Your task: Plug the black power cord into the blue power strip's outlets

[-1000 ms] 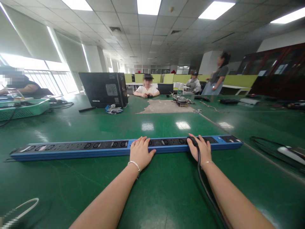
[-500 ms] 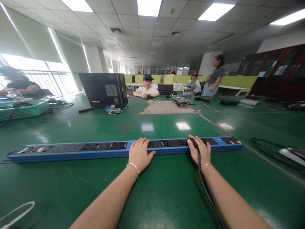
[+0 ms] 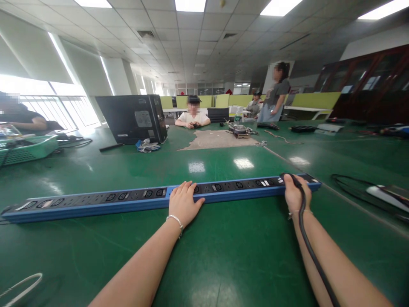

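Observation:
A long blue power strip (image 3: 243,195) with a row of black sockets lies across the green table, slightly slanted. My left hand (image 3: 184,200) lies flat across its middle, fingers stretched over the top and thumb apart by the near edge. Near the strip's right end, my right hand (image 3: 298,194) is closed round a black plug (image 3: 285,176), mostly hidden by the fingers. From it a thick black cable (image 3: 305,238) runs down over my wrist and forearm. I cannot tell whether the plug touches a socket.
A black computer case (image 3: 131,117) stands behind, with gloves (image 3: 147,146) beside it. A green basket (image 3: 32,149) sits at left, coiled black cable (image 3: 348,192) at right. A seated person (image 3: 193,117) is across the table; a standing person (image 3: 277,94) is further back.
My right hand has moved right along the strip with the plug and cable, uncovering sockets and white labels. My left hand stays on the strip. The view has shifted slightly.

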A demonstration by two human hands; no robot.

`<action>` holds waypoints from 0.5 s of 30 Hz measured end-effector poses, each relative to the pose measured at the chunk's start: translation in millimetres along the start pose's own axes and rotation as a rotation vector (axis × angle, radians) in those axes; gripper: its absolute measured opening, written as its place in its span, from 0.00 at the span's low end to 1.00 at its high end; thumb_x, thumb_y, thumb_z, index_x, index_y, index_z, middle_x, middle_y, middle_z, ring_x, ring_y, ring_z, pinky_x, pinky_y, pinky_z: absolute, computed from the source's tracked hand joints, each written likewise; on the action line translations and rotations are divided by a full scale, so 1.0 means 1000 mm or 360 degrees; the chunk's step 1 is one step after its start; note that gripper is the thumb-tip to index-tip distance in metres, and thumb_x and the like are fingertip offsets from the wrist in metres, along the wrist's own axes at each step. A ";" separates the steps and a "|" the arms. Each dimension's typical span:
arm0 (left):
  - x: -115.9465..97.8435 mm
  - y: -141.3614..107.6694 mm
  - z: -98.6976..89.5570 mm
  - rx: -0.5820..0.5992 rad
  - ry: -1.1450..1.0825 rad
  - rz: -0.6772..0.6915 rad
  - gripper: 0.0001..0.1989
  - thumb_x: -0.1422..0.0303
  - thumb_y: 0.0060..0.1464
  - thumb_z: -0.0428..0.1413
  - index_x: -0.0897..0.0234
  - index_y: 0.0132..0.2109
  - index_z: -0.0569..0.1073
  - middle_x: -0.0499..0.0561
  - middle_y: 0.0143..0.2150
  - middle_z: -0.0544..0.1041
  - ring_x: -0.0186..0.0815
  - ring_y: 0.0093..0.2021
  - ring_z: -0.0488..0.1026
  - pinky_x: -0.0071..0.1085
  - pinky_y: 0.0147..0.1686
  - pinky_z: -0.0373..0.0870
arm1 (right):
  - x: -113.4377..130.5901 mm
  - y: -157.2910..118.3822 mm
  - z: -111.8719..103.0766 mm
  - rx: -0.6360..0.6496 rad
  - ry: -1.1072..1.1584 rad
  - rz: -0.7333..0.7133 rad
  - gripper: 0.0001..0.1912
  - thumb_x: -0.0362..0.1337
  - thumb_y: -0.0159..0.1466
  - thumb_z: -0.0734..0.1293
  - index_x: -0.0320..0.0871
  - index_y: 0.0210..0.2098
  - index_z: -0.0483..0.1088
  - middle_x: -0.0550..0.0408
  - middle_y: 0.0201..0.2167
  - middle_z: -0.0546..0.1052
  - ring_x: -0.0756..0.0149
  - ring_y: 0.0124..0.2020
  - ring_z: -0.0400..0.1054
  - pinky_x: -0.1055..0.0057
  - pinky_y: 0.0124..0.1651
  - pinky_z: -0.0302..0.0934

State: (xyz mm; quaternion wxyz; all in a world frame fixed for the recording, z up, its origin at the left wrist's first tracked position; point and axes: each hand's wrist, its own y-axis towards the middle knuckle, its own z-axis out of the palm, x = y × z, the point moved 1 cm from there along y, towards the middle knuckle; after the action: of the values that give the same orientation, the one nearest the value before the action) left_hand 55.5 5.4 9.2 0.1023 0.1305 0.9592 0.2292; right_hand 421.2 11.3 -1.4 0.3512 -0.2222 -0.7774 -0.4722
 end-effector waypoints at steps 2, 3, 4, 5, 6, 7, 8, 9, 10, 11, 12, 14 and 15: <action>0.000 0.000 0.000 0.0003 0.0002 0.0004 0.25 0.56 0.53 0.53 0.62 0.56 0.67 0.54 0.58 0.68 0.43 0.60 0.62 0.41 0.58 0.56 | -0.010 0.007 -0.005 0.0030 -0.0028 0.0031 0.27 0.57 0.56 0.61 0.39 0.37 0.74 0.46 0.36 0.77 0.55 0.42 0.69 0.57 0.51 0.59; 0.000 0.000 0.000 0.0003 0.0002 0.0004 0.25 0.56 0.53 0.53 0.62 0.56 0.67 0.54 0.59 0.68 0.43 0.60 0.61 0.41 0.58 0.56 | -0.013 0.009 -0.006 0.0044 -0.0034 0.0055 0.27 0.56 0.56 0.61 0.39 0.37 0.74 0.46 0.36 0.77 0.55 0.43 0.69 0.57 0.52 0.59; 0.000 0.000 0.000 0.0003 0.0001 0.0004 0.25 0.56 0.53 0.53 0.62 0.56 0.67 0.54 0.59 0.68 0.43 0.60 0.61 0.41 0.58 0.56 | -0.014 0.010 -0.006 0.0061 -0.0040 0.0087 0.26 0.56 0.56 0.61 0.39 0.37 0.75 0.46 0.37 0.77 0.54 0.43 0.69 0.57 0.52 0.58; 0.000 0.000 0.000 0.0004 0.0000 0.0004 0.26 0.56 0.53 0.53 0.62 0.56 0.67 0.54 0.59 0.68 0.43 0.60 0.61 0.41 0.58 0.56 | -0.014 0.010 -0.006 0.0078 -0.0045 0.0117 0.26 0.55 0.56 0.62 0.39 0.38 0.75 0.46 0.38 0.77 0.54 0.44 0.69 0.57 0.53 0.58; 0.000 0.000 0.000 0.0005 0.0000 0.0003 0.26 0.56 0.53 0.53 0.62 0.56 0.67 0.54 0.59 0.68 0.43 0.60 0.61 0.41 0.58 0.56 | -0.013 0.010 -0.005 0.0099 -0.0049 0.0138 0.25 0.54 0.56 0.62 0.40 0.39 0.75 0.46 0.38 0.77 0.54 0.44 0.69 0.57 0.53 0.58; 0.000 0.000 0.000 0.0005 0.0000 0.0003 0.26 0.56 0.53 0.53 0.62 0.56 0.67 0.54 0.59 0.68 0.43 0.60 0.61 0.41 0.58 0.56 | -0.011 0.009 -0.005 0.0123 -0.0052 0.0150 0.24 0.53 0.56 0.62 0.40 0.39 0.75 0.47 0.39 0.77 0.55 0.45 0.68 0.57 0.53 0.58; 0.000 0.000 0.000 0.0004 0.0001 0.0003 0.26 0.56 0.53 0.53 0.62 0.56 0.67 0.54 0.59 0.68 0.43 0.60 0.61 0.41 0.59 0.56 | -0.009 0.009 -0.004 0.0140 -0.0050 0.0154 0.23 0.52 0.56 0.63 0.41 0.40 0.75 0.48 0.40 0.77 0.55 0.45 0.68 0.58 0.53 0.58; 0.000 0.000 0.000 0.0004 0.0003 0.0004 0.26 0.56 0.53 0.53 0.62 0.56 0.67 0.54 0.59 0.68 0.43 0.60 0.61 0.41 0.59 0.56 | -0.007 0.009 -0.004 0.0149 -0.0045 0.0153 0.22 0.51 0.56 0.63 0.41 0.40 0.75 0.49 0.40 0.77 0.55 0.46 0.68 0.58 0.54 0.58; 0.000 0.000 0.000 0.0003 0.0004 0.0004 0.26 0.56 0.53 0.53 0.62 0.56 0.67 0.53 0.59 0.68 0.43 0.60 0.61 0.41 0.59 0.56 | -0.006 0.009 -0.004 0.0149 -0.0044 0.0151 0.21 0.50 0.56 0.63 0.42 0.40 0.75 0.49 0.41 0.77 0.55 0.46 0.68 0.58 0.54 0.58; 0.000 0.000 0.001 0.0003 0.0005 0.0005 0.26 0.55 0.53 0.53 0.62 0.56 0.67 0.53 0.59 0.68 0.43 0.60 0.61 0.41 0.59 0.56 | -0.006 0.010 -0.003 0.0144 -0.0049 0.0153 0.21 0.49 0.56 0.63 0.42 0.40 0.75 0.49 0.41 0.77 0.55 0.47 0.68 0.58 0.55 0.57; 0.000 0.000 0.001 0.0004 0.0006 0.0004 0.26 0.55 0.53 0.53 0.62 0.56 0.67 0.53 0.59 0.68 0.43 0.60 0.61 0.41 0.59 0.56 | -0.006 0.010 -0.003 0.0142 -0.0060 0.0157 0.21 0.49 0.56 0.63 0.41 0.40 0.75 0.49 0.41 0.77 0.55 0.47 0.68 0.58 0.55 0.57; 0.001 0.000 0.001 0.0010 0.0005 0.0000 0.26 0.55 0.53 0.53 0.61 0.56 0.67 0.53 0.59 0.68 0.43 0.60 0.61 0.41 0.59 0.55 | -0.007 0.012 -0.002 0.0143 -0.0081 0.0164 0.21 0.48 0.56 0.63 0.41 0.40 0.76 0.48 0.41 0.77 0.55 0.47 0.67 0.58 0.55 0.57; 0.001 0.000 0.001 0.0012 0.0005 -0.0002 0.26 0.55 0.53 0.52 0.61 0.56 0.67 0.53 0.59 0.68 0.43 0.61 0.60 0.41 0.59 0.55 | -0.009 0.013 -0.001 0.0147 -0.0088 0.0168 0.21 0.49 0.56 0.63 0.41 0.40 0.76 0.48 0.41 0.77 0.55 0.47 0.67 0.58 0.55 0.57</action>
State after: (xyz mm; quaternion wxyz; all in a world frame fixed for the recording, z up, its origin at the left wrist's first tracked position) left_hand 55.2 6.1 7.8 0.1005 0.1298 0.9603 0.2256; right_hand 436.4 15.8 -0.2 0.3639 -0.2593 -0.7949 -0.4105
